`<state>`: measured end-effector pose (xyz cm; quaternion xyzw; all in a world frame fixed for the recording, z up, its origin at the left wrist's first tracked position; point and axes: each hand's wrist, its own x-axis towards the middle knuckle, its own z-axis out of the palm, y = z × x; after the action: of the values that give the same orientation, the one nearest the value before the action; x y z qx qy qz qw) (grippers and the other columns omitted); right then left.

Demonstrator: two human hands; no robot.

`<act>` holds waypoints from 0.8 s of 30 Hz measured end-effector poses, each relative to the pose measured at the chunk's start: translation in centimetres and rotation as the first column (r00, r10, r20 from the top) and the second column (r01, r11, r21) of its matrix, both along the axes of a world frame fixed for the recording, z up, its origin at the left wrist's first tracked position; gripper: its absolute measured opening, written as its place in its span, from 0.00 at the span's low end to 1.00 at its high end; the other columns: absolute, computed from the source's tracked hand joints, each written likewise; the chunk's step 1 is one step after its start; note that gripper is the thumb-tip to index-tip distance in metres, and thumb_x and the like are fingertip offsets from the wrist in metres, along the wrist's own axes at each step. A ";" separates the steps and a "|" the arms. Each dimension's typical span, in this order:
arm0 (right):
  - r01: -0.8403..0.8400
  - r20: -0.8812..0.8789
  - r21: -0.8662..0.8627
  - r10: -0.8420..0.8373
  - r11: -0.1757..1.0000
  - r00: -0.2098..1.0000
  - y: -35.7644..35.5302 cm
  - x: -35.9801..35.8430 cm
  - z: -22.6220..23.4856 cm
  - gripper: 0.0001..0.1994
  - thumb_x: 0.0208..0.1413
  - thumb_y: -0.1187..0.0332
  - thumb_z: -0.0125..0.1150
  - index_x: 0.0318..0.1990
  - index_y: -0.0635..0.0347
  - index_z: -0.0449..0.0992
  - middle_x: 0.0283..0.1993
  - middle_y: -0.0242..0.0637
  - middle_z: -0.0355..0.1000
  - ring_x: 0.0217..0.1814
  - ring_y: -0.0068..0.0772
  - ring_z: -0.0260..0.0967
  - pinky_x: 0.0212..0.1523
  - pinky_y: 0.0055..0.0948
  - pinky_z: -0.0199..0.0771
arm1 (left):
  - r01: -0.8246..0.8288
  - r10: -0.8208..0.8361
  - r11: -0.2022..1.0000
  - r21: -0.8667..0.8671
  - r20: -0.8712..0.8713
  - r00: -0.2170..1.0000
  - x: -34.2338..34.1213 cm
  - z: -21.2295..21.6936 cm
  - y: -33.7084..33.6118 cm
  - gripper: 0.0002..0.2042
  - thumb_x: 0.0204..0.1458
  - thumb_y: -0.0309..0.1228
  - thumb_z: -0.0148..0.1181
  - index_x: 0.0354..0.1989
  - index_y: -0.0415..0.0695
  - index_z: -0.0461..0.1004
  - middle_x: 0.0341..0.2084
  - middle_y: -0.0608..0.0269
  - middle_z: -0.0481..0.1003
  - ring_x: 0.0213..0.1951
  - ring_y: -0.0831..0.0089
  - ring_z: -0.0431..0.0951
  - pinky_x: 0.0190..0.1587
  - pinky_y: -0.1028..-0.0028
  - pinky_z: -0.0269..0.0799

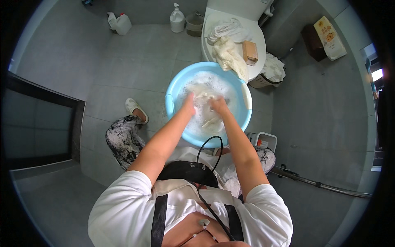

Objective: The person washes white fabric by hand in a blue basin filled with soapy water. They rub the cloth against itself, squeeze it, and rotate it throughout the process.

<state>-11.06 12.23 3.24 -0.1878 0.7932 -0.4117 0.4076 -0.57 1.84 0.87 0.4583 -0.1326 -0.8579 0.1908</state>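
A light blue basin (172, 84) of foamy water stands on the floor in front of me. In the suds lies a wet off-white cloth (202, 91), partly under the foam. My left hand (189, 103) is closed on the left side of this cloth, its fingers partly sunk in foam. Opposite it, my right hand (219, 104) grips the cloth's right side, a little blurred by motion. Cloth is bunched between the two hands. Another part of pale cloth (212, 122) shows in the water nearer to me.
Beyond the basin is a white toilet (210, 24), its lid bearing white cloth (230, 31), a cream garment (228, 55) and a brown box (249, 52). A pump bottle (177, 19) and white jug (121, 24) stand behind. A bin (260, 81) and basket (266, 140) are at right.
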 end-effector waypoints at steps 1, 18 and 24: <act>0.153 0.178 -0.160 -0.124 0.975 0.976 0.0 1.8 4.1 0.15 0.42 0.69 0.57 0.40 0.64 0.69 0.30 0.38 0.68 0.27 0.26 0.64 0.26 0.29 0.67 | 0.049 -0.045 0.998 0.047 -0.076 0.996 -0.2 0.4 0.0 0.18 0.50 0.41 0.46 0.47 0.46 0.64 0.44 0.56 0.66 0.46 0.61 0.65 0.48 0.61 0.62; -0.178 -0.531 -0.074 0.113 0.981 0.840 0.9 6.8 10.2 0.15 0.43 0.59 0.49 0.33 0.59 0.73 0.25 0.50 0.69 0.28 0.51 0.67 0.32 0.39 0.66 | 0.285 -0.269 0.957 -0.061 -0.558 0.785 -0.6 1.8 0.5 0.16 0.49 0.50 0.46 0.27 0.49 0.67 0.23 0.66 0.69 0.26 0.71 0.69 0.30 0.72 0.66; -0.041 -0.664 -0.075 -0.019 0.996 0.747 0.5 4.7 8.6 0.15 0.46 0.59 0.45 0.33 0.60 0.72 0.25 0.54 0.68 0.30 0.56 0.66 0.33 0.44 0.64 | 0.121 -0.140 0.977 -0.177 -0.098 0.985 -0.5 9.0 3.8 0.14 0.49 0.44 0.46 0.27 0.46 0.69 0.23 0.63 0.70 0.26 0.70 0.70 0.31 0.73 0.67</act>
<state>-6.35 12.71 11.87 -0.3434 0.8671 -0.3487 0.0929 -1.06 5.66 9.84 0.3827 -0.2247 -0.8779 0.1797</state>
